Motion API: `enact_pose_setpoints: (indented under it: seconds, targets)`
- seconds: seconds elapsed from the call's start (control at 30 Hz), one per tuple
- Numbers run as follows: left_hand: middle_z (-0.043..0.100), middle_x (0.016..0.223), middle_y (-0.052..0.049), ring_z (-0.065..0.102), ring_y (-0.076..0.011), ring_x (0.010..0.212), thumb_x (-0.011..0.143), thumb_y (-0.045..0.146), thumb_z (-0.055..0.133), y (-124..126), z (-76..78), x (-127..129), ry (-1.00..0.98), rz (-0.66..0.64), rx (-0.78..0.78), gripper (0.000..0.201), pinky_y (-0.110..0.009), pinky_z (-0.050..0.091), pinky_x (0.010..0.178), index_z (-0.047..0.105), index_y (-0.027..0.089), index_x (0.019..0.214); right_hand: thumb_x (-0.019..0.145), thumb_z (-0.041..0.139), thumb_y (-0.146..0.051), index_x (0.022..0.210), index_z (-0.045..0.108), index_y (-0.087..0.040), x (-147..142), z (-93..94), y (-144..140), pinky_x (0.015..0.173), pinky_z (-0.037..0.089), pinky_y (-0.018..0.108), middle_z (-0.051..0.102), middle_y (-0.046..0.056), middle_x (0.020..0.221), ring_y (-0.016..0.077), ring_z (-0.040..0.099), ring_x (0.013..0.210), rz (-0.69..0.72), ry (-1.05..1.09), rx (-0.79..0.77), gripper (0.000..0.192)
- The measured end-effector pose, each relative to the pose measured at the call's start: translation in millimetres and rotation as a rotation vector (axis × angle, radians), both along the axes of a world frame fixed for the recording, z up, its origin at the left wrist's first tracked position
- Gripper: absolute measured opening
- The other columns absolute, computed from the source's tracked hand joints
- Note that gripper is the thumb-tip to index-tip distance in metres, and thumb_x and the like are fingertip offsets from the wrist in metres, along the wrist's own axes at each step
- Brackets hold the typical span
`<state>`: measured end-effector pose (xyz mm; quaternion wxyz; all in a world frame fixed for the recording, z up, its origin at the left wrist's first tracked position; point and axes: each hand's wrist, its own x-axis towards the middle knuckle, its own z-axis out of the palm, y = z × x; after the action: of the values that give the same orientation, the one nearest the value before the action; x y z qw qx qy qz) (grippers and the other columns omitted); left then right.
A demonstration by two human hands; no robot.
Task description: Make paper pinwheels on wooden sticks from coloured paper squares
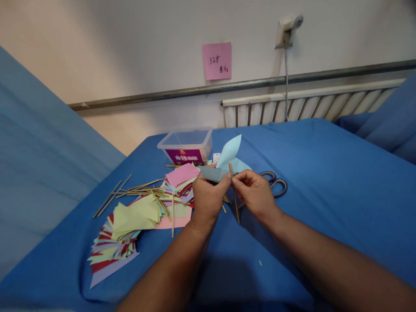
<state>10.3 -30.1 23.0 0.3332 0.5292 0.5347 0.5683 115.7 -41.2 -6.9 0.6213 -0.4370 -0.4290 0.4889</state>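
My left hand (208, 197) pinches a folded light-blue paper shape (229, 158) held above the blue table. My right hand (255, 193) grips a thin wooden stick (234, 195) that stands almost upright against the paper, its top end at the fold and its lower end pointing down toward the cloth. The two hands meet fingertip to fingertip at the stick.
A heap of coloured paper pieces (130, 225) and loose wooden sticks (139, 188) lies to the left. A clear plastic box (186, 145) stands behind them. Scissors (276, 182) lie just beyond my right hand. A blue cloth (325, 195) covers the table; a radiator (308, 106) lines the wall.
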Motion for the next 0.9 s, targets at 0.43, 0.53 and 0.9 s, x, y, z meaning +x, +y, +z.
enact_pose_setpoints:
  seconds: [0.43, 0.53, 0.9]
  targets:
    - [0.064, 0.072, -0.001, 0.057, -0.0133, 0.063, 0.061, 0.029, 0.074, 4.0, -6.3, -5.8, -0.086, -0.112, 0.000, 0.027, -0.025, 0.046, 0.063, 0.064, 0.013, 0.081, 0.078, 0.063, -0.032, 0.073, 0.063, -0.020, -3.0, -9.0, -3.3, 0.049, 0.033, 0.023, 0.056, -0.003, 0.058, 0.0105, 0.044, 0.049, -0.088, -0.297, 0.131, 0.012]
    - [0.063, 0.071, -0.002, 0.057, -0.0140, 0.063, 0.059, 0.030, 0.076, 4.1, -5.1, -7.5, -0.150, -0.062, -0.009, 0.029, -0.026, 0.046, 0.063, 0.064, 0.012, 0.078, 0.078, 0.064, -0.033, 0.074, 0.062, -0.021, -6.1, -10.7, -6.9, 0.049, 0.034, 0.023, 0.057, -0.003, 0.058, 0.0109, 0.046, 0.050, -0.046, -0.292, 0.129, 0.013]
    - [0.063, 0.068, -0.001, 0.057, -0.0130, 0.059, 0.050, 0.028, 0.080, 6.9, -0.5, -8.5, -0.438, -0.015, -0.055, 0.033, -0.027, 0.047, 0.062, 0.066, 0.011, 0.074, 0.078, 0.062, -0.032, 0.075, 0.059, -0.022, -12.4, -11.0, -12.8, 0.051, 0.039, 0.025, 0.059, -0.002, 0.060, 0.0125, 0.051, 0.051, 0.041, -0.337, 0.077, 0.012]
